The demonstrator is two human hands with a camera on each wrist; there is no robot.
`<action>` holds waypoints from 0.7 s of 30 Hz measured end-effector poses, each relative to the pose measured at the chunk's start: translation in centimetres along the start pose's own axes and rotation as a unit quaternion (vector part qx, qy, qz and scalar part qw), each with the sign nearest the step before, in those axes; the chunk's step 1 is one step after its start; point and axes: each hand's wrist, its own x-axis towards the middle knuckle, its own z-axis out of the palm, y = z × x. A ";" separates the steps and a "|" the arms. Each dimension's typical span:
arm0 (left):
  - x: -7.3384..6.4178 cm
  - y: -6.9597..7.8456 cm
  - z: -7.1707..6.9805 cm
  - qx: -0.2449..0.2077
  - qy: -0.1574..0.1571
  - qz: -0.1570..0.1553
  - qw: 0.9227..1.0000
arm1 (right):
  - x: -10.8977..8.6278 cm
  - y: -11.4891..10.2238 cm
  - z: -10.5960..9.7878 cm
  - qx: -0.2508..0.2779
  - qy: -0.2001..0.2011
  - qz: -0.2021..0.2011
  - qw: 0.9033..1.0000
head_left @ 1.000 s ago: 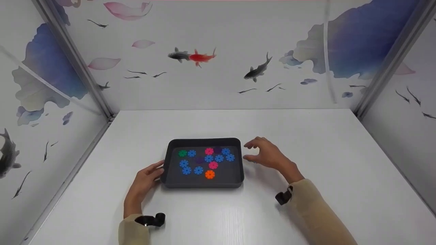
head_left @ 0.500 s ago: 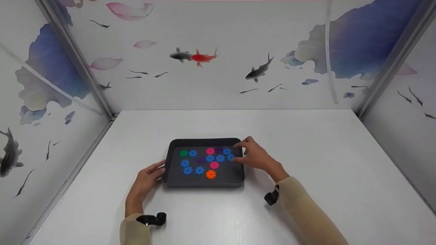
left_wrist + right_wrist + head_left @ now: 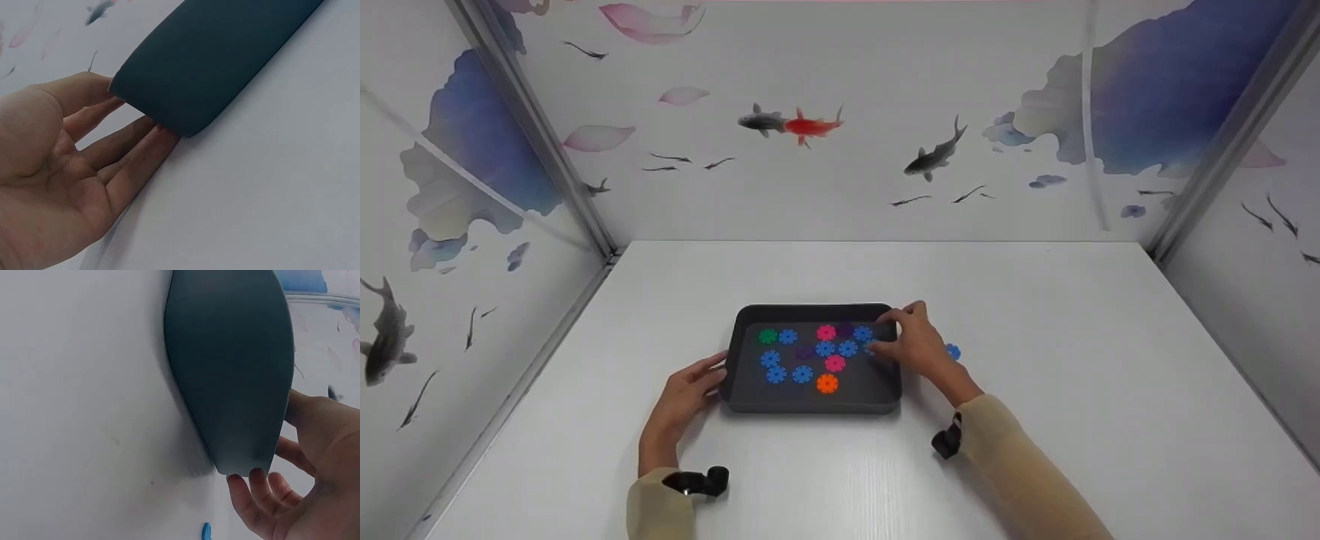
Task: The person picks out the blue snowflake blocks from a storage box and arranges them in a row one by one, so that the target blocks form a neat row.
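Observation:
A dark grey tray [image 3: 855, 397] lies on the table, holding several snowflake building discs: mostly blue [image 3: 802, 373], plus pink [image 3: 835, 364], orange [image 3: 827, 384], green [image 3: 767, 336] and dark purple ones. My left hand [image 3: 682, 397] holds the tray's left side; in the left wrist view its thumb reaches the rim and the fingers lie against the lower wall. My right hand [image 3: 919, 345] reaches over the right rim, thumb tip over a partly covered blue disc, with a gap between thumb and index finger. In the right wrist view the tray wall hides the tips of these two.
One blue disc [image 3: 953, 351] sits on the white table [image 3: 1035, 315] right of the tray, partly behind my right hand. Patterned panels [image 3: 870, 202] with printed fish stand at the back and both sides. Each wrist carries a black camera [image 3: 947, 442].
My right hand has moved left from beside the tray to over its right rim. The blue disc on the table has come into view behind it. My left hand keeps its place on the tray.

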 end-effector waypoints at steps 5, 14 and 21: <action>0.0 0.1 -0.1 0.007 -0.005 0.003 1.000 | 0.4 0.1 0.4 0.010 -0.014 0.026 1.000; -0.1 0.4 -0.1 0.018 -0.005 0.000 1.000 | 0.8 0.2 0.8 0.019 -0.050 0.068 0.996; -0.1 0.2 -0.1 -0.003 -0.008 -0.008 1.000 | 0.9 -0.2 1.2 0.024 -0.051 0.090 0.994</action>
